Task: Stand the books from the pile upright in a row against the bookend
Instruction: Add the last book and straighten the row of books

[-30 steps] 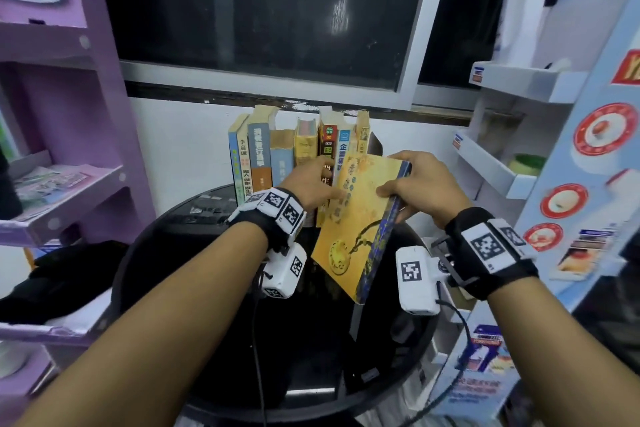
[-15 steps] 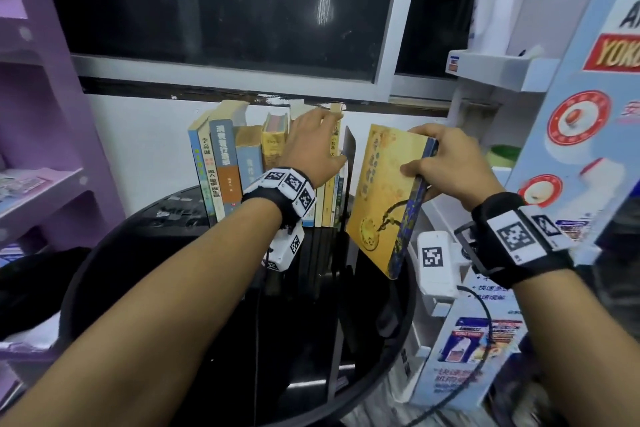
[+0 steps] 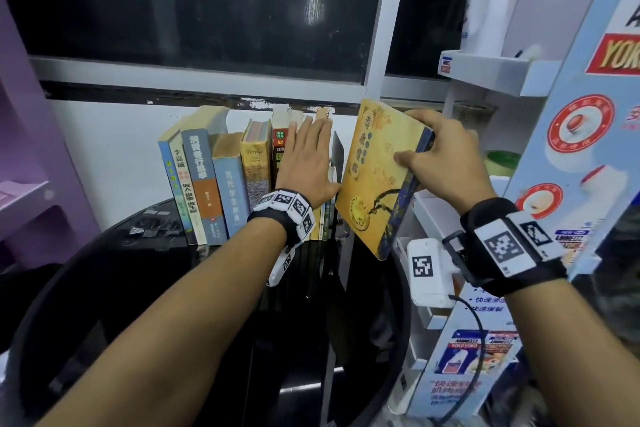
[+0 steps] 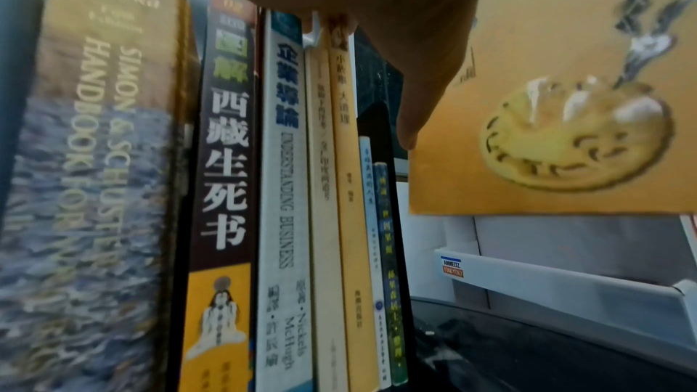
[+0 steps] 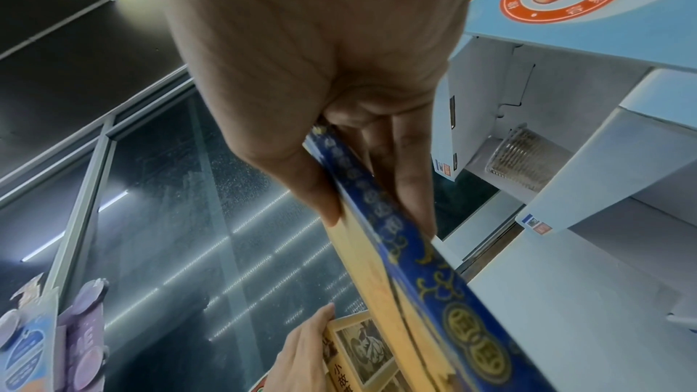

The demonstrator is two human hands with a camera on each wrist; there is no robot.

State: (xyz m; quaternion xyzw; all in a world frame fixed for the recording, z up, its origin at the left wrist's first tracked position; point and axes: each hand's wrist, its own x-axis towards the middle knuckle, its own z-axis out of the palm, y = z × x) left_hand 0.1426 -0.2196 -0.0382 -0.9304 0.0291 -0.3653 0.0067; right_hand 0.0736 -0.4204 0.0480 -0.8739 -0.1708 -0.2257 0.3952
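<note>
Head view, frame centre: row of upright books point(image 3: 221, 180) on a dark round table point(image 3: 114, 288); black bookend point(image 3: 337, 158) stands at the row's right end.

Item 1, yellow book point(image 3: 377, 177): held clear of the table, tilted, just right of the bookend, at centre right of the frame. 1 second ago it sat lower and leaned across the row's front; it has since been raised and swung rightward.

Item 2, right hand point(image 3: 446, 159): thumb on the front cover, fingers curled behind the blue spine, gripping the yellow book near its top.

Item 3, left hand point(image 3: 306, 163): fingers straight, palm flat on the spines at the row's right end, steadying them; holds nothing. It has climbed from mid-spine toward the tops.

Assessment: row braced, book lifted; insertion next to the bookend looks imminent, but not yet done. No pile visible, so this may be the last book.
</note>
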